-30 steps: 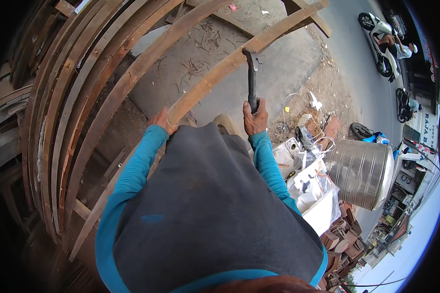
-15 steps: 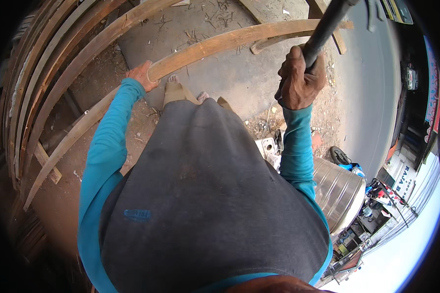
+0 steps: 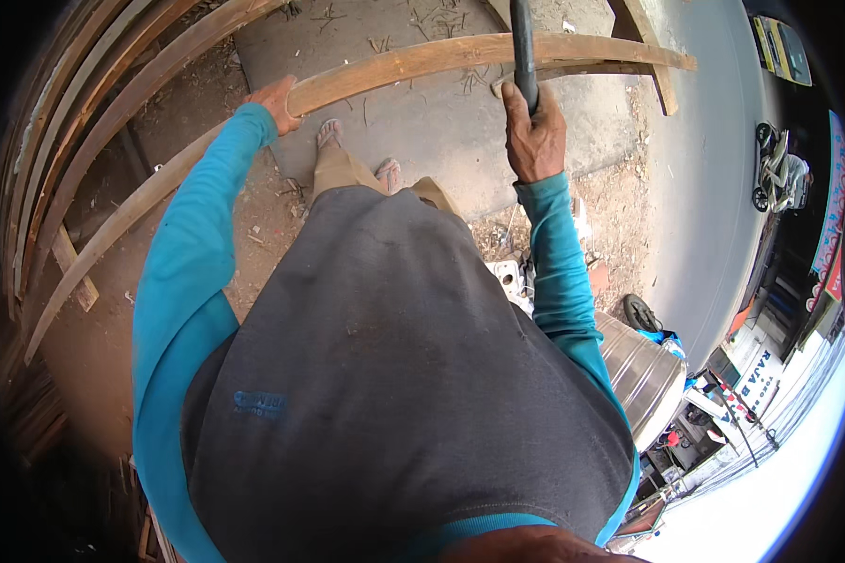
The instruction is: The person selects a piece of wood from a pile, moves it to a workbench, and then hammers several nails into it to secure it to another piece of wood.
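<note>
My left hand is closed round a long wooden plank, which looks bowed and crosses in front of me from lower left to upper right. In my right hand is the dark handle of a claw hammer. It points up and away, passing over the plank in the picture. The hammer's head lies beyond the upper edge. At the right, the plank's far end overlaps a shorter wooden piece.
Several long boards stand at the left. A ribbed, shiny drum is beside my right arm, near a tyre. Small nail-like bits lie on the grey slab ahead. A road with a motorcycle runs along the right.
My right hand and the hammer have swung left, from the plank's right end to over its middle. The hammer's claw has left the view. My left hand keeps its hold on the plank.
</note>
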A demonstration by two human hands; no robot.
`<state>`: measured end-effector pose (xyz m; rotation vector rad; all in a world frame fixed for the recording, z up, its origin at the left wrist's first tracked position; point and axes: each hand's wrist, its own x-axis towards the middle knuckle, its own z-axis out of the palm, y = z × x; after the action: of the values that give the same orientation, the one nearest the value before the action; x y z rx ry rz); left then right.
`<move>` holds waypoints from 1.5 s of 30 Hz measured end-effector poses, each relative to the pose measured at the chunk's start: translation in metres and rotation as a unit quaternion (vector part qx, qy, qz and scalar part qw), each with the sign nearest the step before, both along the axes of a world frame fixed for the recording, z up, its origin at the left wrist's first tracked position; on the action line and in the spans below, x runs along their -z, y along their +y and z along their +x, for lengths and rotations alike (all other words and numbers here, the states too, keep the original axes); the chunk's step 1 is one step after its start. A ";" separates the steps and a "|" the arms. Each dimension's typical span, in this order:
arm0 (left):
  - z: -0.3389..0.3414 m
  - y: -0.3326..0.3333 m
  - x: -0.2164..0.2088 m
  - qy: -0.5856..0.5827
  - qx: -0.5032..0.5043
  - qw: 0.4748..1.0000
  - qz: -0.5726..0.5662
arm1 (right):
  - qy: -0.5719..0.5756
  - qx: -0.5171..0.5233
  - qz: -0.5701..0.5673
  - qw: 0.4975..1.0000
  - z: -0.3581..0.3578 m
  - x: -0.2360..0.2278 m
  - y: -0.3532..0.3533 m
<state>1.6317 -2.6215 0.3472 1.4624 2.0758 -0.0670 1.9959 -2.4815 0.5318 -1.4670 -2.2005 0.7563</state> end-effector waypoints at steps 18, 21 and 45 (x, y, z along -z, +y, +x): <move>0.011 -0.008 -0.005 -0.004 0.017 0.999 -0.047 | -0.001 0.003 -0.005 1.000 0.018 0.008 0.024; -0.008 0.007 -0.015 0.019 -0.004 0.999 -0.035 | 0.321 -0.028 0.148 0.935 -0.020 -0.094 0.033; -0.001 -0.005 -0.006 -0.012 -0.001 0.999 -0.043 | 0.490 -0.212 0.286 0.796 -0.001 -0.054 0.044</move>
<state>1.6304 -2.6260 0.3531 1.4024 2.0301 -0.1341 1.9953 -2.4380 0.5854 -0.1423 -1.6406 0.6586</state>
